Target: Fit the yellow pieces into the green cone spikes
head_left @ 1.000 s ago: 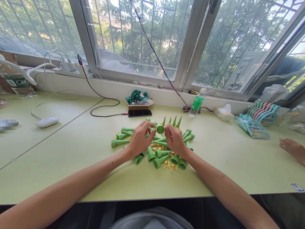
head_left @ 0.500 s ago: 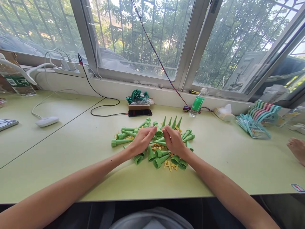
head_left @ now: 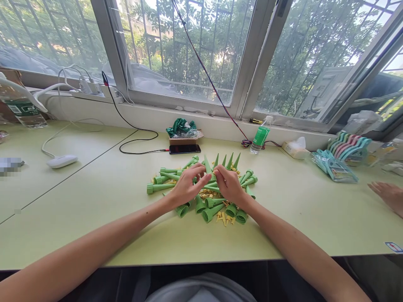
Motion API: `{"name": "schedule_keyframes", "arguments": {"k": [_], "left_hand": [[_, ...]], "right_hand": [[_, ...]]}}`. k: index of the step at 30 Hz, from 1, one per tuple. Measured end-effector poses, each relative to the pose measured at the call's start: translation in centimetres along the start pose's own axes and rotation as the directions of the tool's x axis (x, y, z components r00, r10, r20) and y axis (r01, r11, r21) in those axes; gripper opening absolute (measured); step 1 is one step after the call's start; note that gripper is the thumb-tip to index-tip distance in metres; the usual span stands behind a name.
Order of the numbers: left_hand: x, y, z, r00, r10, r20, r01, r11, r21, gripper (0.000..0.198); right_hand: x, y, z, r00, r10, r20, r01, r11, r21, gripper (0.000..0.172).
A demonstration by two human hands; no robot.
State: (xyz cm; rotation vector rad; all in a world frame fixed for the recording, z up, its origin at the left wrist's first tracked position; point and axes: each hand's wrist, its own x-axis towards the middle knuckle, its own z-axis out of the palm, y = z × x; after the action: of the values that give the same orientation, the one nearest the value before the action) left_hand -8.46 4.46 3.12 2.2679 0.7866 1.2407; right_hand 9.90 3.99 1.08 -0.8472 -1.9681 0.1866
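Between my hands a green plastic plant-watering spike [head_left: 207, 164] stands with its pointed tip up. My right hand [head_left: 231, 183] is closed in a pinch at its side, the fingertips partly hidden. My left hand [head_left: 189, 183] has its thumb and fingers apart, close against the spike's left side. Beneath and around them lies a pile of similar green spikes [head_left: 213, 213], some with their hollow threaded ends toward me. Small yellow plastic pieces [head_left: 224, 218] are scattered among them. Several more spikes [head_left: 230, 161] stand point up just behind my right hand.
Behind the pile are a phone [head_left: 184, 149] on a cable, a small cardboard box [head_left: 185, 141] and a water bottle [head_left: 260, 136]. At right lie a tissue pack [head_left: 296, 150], packaged hangers [head_left: 335, 167] and another person's hand [head_left: 388, 197]. A white mouse-like device [head_left: 62, 161] sits left.
The spike between my hands has turned from open end toward me to tip up. My left fingers have spread from a pinch. The other person's hand at right has moved inward.
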Motion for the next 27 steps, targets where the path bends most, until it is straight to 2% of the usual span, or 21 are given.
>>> {"name": "schedule_keyframes", "arguments": {"k": [9, 16, 21, 27], "left_hand": [[-0.3, -0.5, 0.4, 0.994, 0.106, -0.035, -0.106, 0.994, 0.007, 0.016], [-0.5, -1.0, 0.6, 0.982, 0.184, -0.050, -0.180, 0.980, 0.079, 0.011], [-0.6, -1.5, 0.7, 0.967, 0.242, -0.083, -0.228, 0.963, 0.145, 0.018], [-0.7, -1.8, 0.7, 0.969, 0.231, -0.088, -0.214, 0.963, 0.165, 0.027]], "right_hand": [[0.0, 0.1, 0.0, 0.999, 0.023, 0.029, -0.023, 1.000, 0.007, 0.029], [0.0, 0.4, 0.1, 0.998, 0.032, 0.047, -0.032, 0.999, -0.011, 0.029], [0.0, 0.3, 0.1, 0.998, 0.035, 0.048, -0.034, 0.999, -0.028, 0.029], [0.1, 0.2, 0.1, 0.998, 0.041, 0.051, -0.038, 0.998, -0.046, 0.028]]}}
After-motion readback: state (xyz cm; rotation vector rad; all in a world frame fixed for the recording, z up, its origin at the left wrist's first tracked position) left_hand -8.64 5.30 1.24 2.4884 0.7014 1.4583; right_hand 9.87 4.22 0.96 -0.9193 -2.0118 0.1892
